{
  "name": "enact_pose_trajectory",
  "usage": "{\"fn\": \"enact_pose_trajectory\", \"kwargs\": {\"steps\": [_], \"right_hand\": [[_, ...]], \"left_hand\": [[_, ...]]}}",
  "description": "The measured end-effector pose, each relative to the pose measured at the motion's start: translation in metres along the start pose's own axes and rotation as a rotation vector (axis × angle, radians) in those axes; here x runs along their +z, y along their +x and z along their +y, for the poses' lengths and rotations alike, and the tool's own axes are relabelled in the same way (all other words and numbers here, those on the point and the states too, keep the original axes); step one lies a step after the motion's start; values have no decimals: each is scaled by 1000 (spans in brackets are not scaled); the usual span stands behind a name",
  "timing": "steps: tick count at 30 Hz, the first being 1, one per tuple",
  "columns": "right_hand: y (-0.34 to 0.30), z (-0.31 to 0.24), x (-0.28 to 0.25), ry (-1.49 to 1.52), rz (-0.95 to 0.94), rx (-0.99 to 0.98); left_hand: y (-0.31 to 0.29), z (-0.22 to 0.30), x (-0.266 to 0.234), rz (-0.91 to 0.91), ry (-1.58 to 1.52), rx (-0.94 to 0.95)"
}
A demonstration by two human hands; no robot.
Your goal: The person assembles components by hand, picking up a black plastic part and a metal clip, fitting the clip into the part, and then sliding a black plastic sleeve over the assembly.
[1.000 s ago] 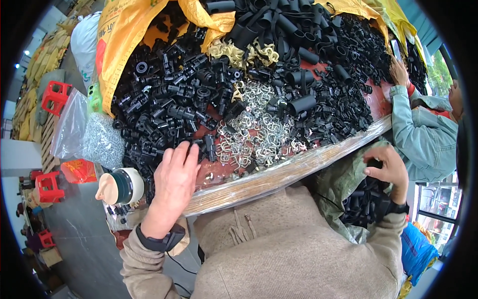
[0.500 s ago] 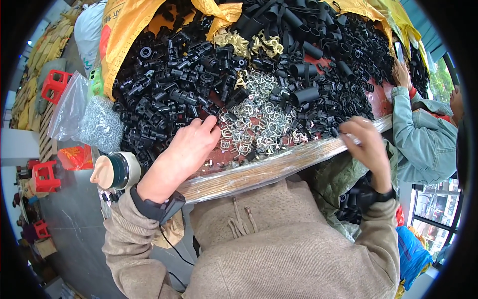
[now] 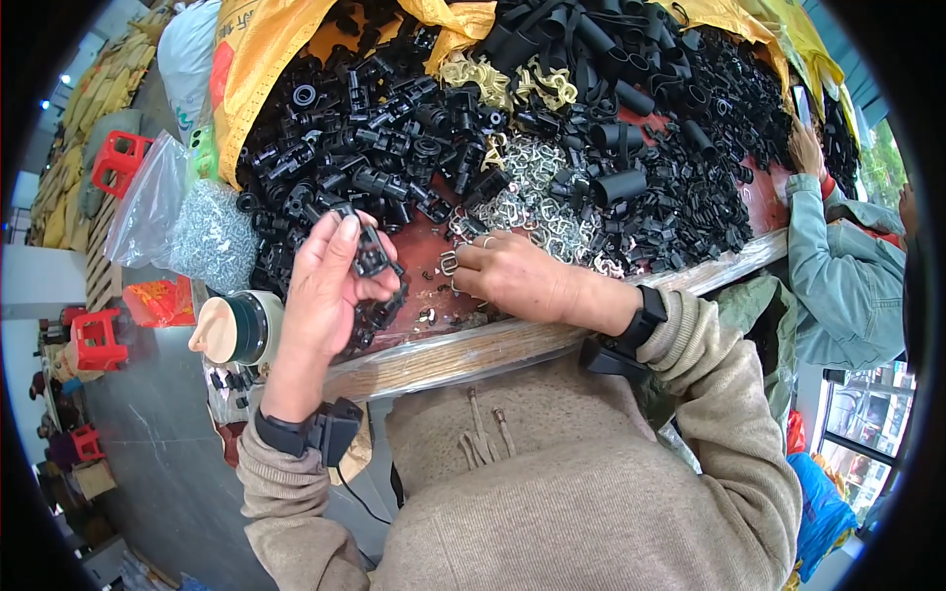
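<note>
My left hand (image 3: 327,281) is raised at the table's near edge, its fingers closed round a black plastic fitting (image 3: 371,252). To its right my right hand (image 3: 517,276) reaches in over the red tabletop (image 3: 434,308), palm down. A small silver metal clip (image 3: 448,263) shows at its fingertips, pinched there. Beyond that hand spreads a heap of similar silver clips (image 3: 537,177). Behind my left hand lies a large pile of black plastic fittings (image 3: 379,128). Small black pieces (image 3: 680,212) lie heaped to the right of the clips.
A cup with a beige lid (image 3: 222,330) stands at the table's left corner, near a clear bag of small metal pieces (image 3: 212,231). Wooden edging (image 3: 463,357) borders the front. Yellow sacks (image 3: 261,79) line the back. Another person's hand (image 3: 805,150) works at the far right.
My left hand has lifted from the pile with a black fitting in it. My right hand has swung left from the right-hand edge to the silver clips and now pinches one.
</note>
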State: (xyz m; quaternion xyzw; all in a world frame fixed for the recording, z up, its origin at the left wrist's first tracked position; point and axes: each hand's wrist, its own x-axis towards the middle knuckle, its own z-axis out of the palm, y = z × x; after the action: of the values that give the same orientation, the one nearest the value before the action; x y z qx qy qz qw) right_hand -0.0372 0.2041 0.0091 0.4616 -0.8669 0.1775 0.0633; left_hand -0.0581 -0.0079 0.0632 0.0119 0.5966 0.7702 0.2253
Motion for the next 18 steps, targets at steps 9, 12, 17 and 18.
{"fn": "enact_pose_trajectory", "kwargs": {"steps": [9, 12, 17, 18], "right_hand": [[12, 3, 0, 71, -181, 177], [5, -2, 1, 20, -134, 237], [-10, 2, -15, 599, 138, 336], [-9, 0, -21, 790, 79, 425]], "left_hand": [[-8, -34, 8, -202, -429, -257], [-8, -34, 24, -125, -319, -257], [-14, -47, 30, -94, 336, 23], [-15, -48, 31, -68, 386, 45]]}}
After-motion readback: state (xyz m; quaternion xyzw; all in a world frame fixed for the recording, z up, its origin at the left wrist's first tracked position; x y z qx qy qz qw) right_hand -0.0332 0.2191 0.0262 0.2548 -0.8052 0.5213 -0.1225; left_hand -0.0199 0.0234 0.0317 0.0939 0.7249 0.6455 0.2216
